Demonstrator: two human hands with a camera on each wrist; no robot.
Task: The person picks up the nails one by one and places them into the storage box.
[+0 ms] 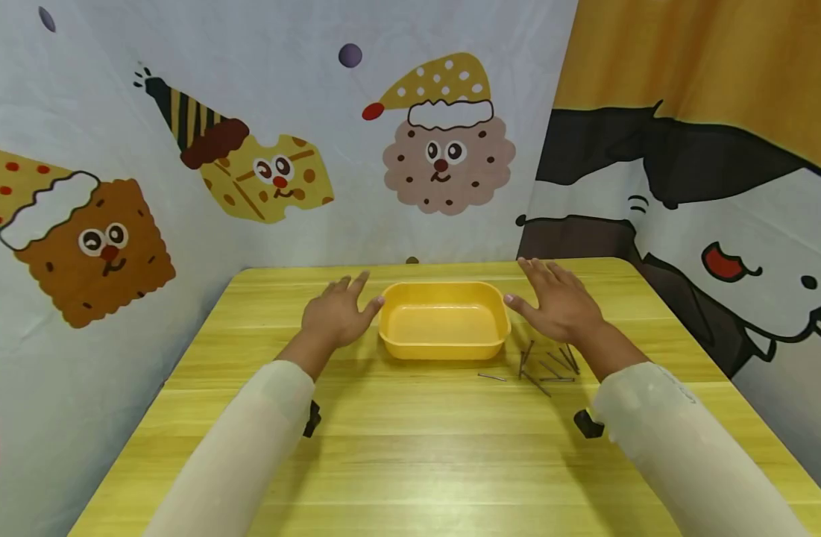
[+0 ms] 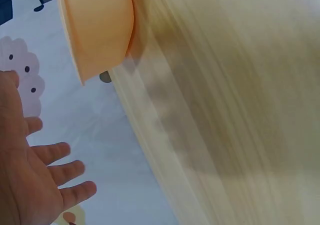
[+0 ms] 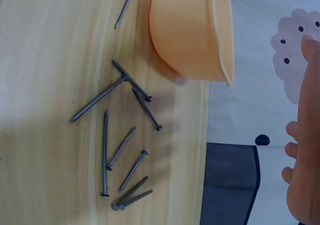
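Observation:
A yellow plastic tray [image 1: 444,350] with raised walls stands on the table between both hands, its inside bare. To its left my left hand [image 1: 339,313] hovers with fingers spread, the thumb near the rim. On the other side my right hand [image 1: 558,302] is held likewise, fingers straight and thumb close to the tray's right edge. Neither hand holds anything. Several loose nails [image 1: 547,379] lie scattered on the table below my right hand. In the right wrist view the nails [image 3: 105,155] show flat heads and differing lengths, some crossing one another.
The wood-grain table [image 1: 397,455] reaches back to a white cloth [image 1: 289,45] printed with cartoon biscuits and cheese. At the right hangs a cloth with a cartoon animal [image 1: 752,224]. One single nail [image 1: 492,377] lies apart, just in front of the tray.

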